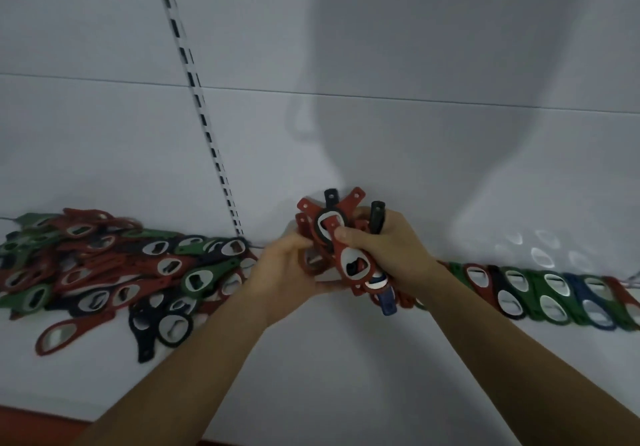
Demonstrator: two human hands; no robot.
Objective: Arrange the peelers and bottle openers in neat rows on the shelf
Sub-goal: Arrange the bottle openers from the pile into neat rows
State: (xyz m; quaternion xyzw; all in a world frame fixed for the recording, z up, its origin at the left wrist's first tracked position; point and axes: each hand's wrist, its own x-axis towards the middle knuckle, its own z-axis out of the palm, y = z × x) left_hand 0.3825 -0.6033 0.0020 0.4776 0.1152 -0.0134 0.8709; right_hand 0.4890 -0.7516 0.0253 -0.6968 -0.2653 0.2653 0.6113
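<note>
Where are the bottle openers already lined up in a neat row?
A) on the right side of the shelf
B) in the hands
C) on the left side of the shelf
A: the row of openers on the right lies side by side, the pile on the left is jumbled, and the left hand and right hand grip a messy bunch.

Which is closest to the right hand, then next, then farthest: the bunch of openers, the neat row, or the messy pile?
1. The bunch of openers: gripped in the right hand.
2. The neat row: just to its right.
3. The messy pile: far left, past the left hand.
</note>
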